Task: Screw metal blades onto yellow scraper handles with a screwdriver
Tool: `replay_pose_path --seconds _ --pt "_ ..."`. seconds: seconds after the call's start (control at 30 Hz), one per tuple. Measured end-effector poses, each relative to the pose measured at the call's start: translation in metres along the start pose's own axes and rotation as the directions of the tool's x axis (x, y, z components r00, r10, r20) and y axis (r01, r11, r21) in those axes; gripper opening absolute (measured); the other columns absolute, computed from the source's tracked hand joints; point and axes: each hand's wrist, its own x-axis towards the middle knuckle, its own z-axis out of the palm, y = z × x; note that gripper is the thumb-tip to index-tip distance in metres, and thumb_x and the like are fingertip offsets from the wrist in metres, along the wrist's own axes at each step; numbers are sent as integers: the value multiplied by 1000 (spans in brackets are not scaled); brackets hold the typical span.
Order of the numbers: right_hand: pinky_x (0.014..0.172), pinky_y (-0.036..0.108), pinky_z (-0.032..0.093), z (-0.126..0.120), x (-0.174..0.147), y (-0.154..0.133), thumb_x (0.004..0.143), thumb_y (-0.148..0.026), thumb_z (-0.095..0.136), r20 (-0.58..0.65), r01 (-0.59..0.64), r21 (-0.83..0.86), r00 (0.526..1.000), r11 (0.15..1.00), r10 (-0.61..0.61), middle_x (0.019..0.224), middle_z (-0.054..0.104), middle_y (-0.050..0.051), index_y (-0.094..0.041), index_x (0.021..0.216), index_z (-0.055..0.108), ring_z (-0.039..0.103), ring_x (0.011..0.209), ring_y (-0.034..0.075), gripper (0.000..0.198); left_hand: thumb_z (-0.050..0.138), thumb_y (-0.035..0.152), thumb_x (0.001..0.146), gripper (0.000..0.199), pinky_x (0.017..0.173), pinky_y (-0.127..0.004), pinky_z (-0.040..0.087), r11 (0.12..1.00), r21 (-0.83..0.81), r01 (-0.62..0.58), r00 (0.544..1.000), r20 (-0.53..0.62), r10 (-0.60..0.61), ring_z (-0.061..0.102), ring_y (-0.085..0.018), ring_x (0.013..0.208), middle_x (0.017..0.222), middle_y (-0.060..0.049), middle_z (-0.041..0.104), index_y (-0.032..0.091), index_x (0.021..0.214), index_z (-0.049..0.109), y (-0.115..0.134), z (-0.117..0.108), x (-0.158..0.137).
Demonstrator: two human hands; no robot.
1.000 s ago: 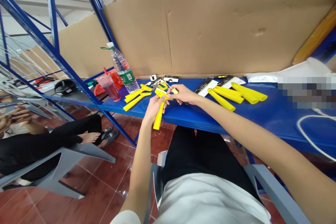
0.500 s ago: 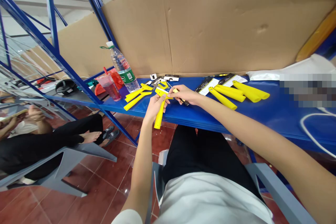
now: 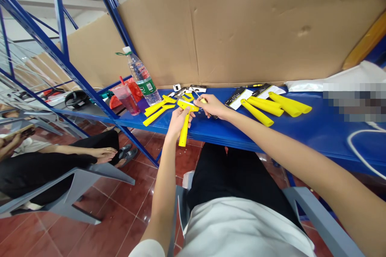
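Left hand: closed around a yellow T-shaped plastic tool, handle overhanging the flat blue tabletop. Right hand: grips a thin-shafted tool with yellow handle. A loosened left grip could drop the T-shaped tool. Beyond: a clear, green-labelled plastic bottle, fill level unclear; a translucent cup with reddish contents.

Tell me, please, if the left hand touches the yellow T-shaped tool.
Touching: the head view shows the left hand closed around the yellow T-shaped tool, below its crosspiece.
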Motion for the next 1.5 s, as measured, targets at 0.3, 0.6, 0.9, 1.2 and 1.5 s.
replay_pose_path --seconds 0.3,0.6,0.9,1.2,1.5 --pt "43 23 48 -15 8 13 93 -23 82 74 29 -415 997 909 2 64 68 0 -18 98 77 65 48 16 8 80 46 97 35 41 -20 42 999 -37 1 1000 -13 -2 52 -9 56 81 -5 69 16 89 64 3 2 -1" --pt "42 19 48 -15 13 11 97 -23 79 176 26 -459 982 888 62 71 74 2 -17 101 79 66 49 13 8 79 48 98 35 43 -20 43 1000 -16 -5 999 48 5 51 -8 55 80 -4 69 16 91 66 0 -2 -1" --pt "42 26 46 -13 14 17 92 -16 75 121 14 -471 991 882 49 58 68 3 -17 89 72 63 43 18 4 75 50 100 36 45 -20 47 996 85 -7 996 86 0 55 -9 55 83 -7 74 16 94 66 1 -1 -2" --pt "45 25 49 -10 8 2 105 -28 68 -73 99 -212 990 972 -117 100 78 9 -17 107 69 63 52 12 12 72 49 100 34 46 -21 46 987 160 6 996 81 -20 56 -9 53 86 -8 78 15 98 66 -3 0 0" --pt "41 27 49 -4 -4 -15 101 -20 71 109 194 -89 977 977 -184 122 75 10 -15 103 74 59 50 8 6 70 39 102 26 41 -23 42 988 154 30 988 147 -53 56 -10 47 82 -7 76 13 100 68 3 6 -2"
